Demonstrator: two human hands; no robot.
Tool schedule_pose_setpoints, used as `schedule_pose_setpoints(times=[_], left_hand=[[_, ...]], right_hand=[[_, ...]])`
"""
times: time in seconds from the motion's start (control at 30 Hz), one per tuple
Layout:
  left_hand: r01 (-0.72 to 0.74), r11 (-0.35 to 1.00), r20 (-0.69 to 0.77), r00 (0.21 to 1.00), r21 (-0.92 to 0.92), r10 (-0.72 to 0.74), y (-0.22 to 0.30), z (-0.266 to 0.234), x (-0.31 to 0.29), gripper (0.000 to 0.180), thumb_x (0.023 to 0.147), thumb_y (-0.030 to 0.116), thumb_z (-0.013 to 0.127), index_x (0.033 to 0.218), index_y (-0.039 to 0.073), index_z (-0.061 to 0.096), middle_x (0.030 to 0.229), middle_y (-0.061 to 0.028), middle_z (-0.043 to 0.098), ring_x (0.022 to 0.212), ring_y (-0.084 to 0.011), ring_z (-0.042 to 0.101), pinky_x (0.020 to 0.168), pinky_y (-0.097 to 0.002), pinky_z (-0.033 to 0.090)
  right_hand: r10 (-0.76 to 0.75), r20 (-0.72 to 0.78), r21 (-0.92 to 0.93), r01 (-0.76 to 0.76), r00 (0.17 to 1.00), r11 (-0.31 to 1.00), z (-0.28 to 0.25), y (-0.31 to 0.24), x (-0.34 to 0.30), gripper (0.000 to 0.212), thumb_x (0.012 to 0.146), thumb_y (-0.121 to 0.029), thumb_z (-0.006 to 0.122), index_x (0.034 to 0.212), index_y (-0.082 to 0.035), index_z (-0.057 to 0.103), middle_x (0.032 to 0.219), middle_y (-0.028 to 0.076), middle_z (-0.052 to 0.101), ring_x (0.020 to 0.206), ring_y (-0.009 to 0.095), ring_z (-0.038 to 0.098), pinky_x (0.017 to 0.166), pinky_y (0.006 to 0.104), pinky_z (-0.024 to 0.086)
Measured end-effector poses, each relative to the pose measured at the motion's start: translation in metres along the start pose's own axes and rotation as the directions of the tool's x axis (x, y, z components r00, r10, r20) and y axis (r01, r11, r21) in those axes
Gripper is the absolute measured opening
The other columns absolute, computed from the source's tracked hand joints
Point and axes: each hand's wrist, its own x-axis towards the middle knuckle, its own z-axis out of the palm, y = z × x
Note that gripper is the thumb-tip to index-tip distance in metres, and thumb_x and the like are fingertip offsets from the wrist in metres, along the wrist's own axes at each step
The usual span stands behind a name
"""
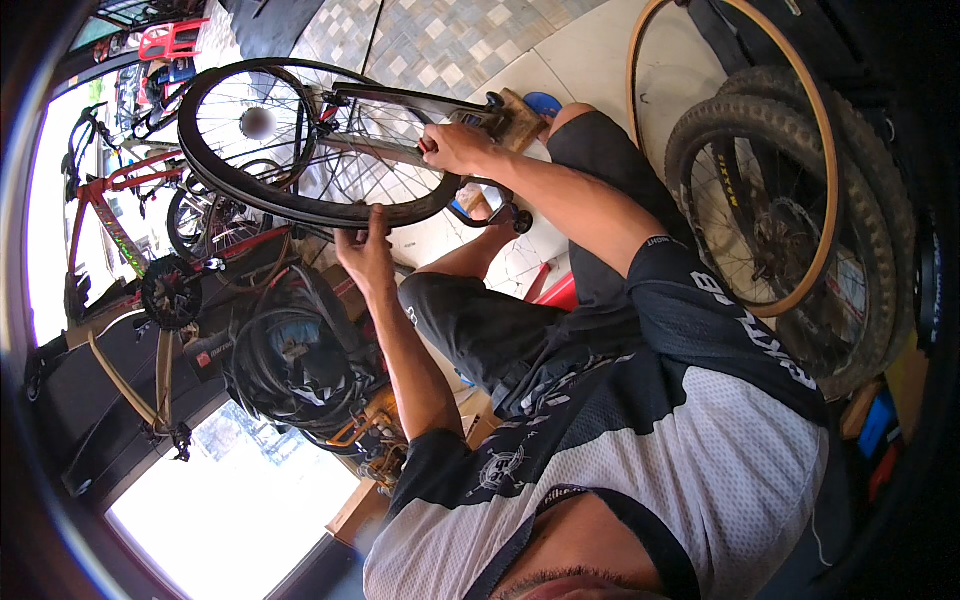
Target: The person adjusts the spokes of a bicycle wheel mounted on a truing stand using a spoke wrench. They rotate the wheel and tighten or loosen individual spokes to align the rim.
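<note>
The left hand (365,250) pinches the near rim of a spoked bicycle wheel (310,140) (black tyre fitted); the right hand (455,148) is closed around a red-handled tool (428,146) at the spokes.

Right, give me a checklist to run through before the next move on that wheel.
1. Left hand on the wheel rim: ok, its fingers grip the near edge.
2. Right hand at the spokes: ok, pinching a small red-tipped tool; what kind, cannot tell.
3. Wheel seated in the black stand arm: cannot tell, the hub mount is hidden.
4. Rim free of the stacked tyres below: ok, apart.
5. Knobby wheels leaning near the person's right side: ok, clear of both arms.
6. Rim trueness: cannot tell, the fisheye bends edges.
</note>
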Motion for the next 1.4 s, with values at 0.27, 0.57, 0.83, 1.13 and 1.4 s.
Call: schedule_pose_setpoints(times=[0.27,0.57,0.83,1.13,1.4], left_hand=[[-0.089,0.996,-0.02,0.996,-0.02,0.089,-0.004,-0.004,0.0,0.047,0.088,0.029,0.08,0.117,0.0,0.056,0.094,-0.005,0.064,0.071,-0.0109,0.06,0.054,-0.0239,0.044],[-0.126,0.992,-0.136,0.983,-0.019,0.123,0.03,-0.022,0.016,0.045,0.091,0.028,0.077,0.115,-0.003,0.054,0.091,-0.0063,0.064,0.067,-0.011,0.06,0.052,-0.0229,0.043],[-0.036,0.999,0.044,0.998,0.005,0.036,-0.012,0.005,-0.015,0.049,0.09,0.022,0.078,0.124,-0.001,0.053,0.101,-0.011,0.065,0.076,-0.0146,0.062,0.06,-0.0268,0.049],[-0.196,0.98,-0.145,0.969,0.039,0.2,0.015,-0.009,0.016,0.046,0.09,0.028,0.078,0.115,-0.003,0.053,0.089,-0.0079,0.062,0.065,-0.0108,0.056,0.05,-0.0245,0.042],[-0.112,0.992,-0.034,0.993,0.063,0.114,-0.041,0.013,-0.006,0.042,0.091,0.024,0.077,0.116,-0.004,0.057,0.096,-0.0115,0.066,0.084,-0.0193,0.062,0.07,-0.0319,0.051]], right_hand=[[-0.011,0.006,-0.006,0.011,1.0,1.0,0.0,0.0,0.0,0.029,0.082,-0.03,0.067,0.1,-0.007,0.065,0.09,0.018,0.071,0.086,0.038,0.069,0.076,0.0471,0.052],[-0.027,0.014,-0.036,0.028,1.0,0.999,0.0,0.003,0.001,0.029,0.083,-0.03,0.067,0.101,-0.006,0.065,0.091,0.018,0.071,0.086,0.038,0.069,0.076,0.0464,0.053],[-0.027,0.009,-0.038,0.027,1.0,0.999,0.0,0.003,0.0,0.03,0.082,-0.03,0.067,0.099,-0.006,0.066,0.089,0.017,0.072,0.086,0.038,0.069,0.074,0.0471,0.052],[-0.031,0.026,-0.033,0.031,0.999,0.999,-0.002,0.0,-0.003,0.029,0.082,-0.03,0.066,0.099,-0.006,0.066,0.089,0.018,0.071,0.086,0.039,0.069,0.075,0.048,0.052],[-0.044,0.016,-0.045,0.045,0.999,0.998,0.0,0.001,-0.002,0.029,0.083,-0.03,0.066,0.099,-0.006,0.065,0.089,0.018,0.071,0.087,0.04,0.068,0.075,0.0483,0.052]])
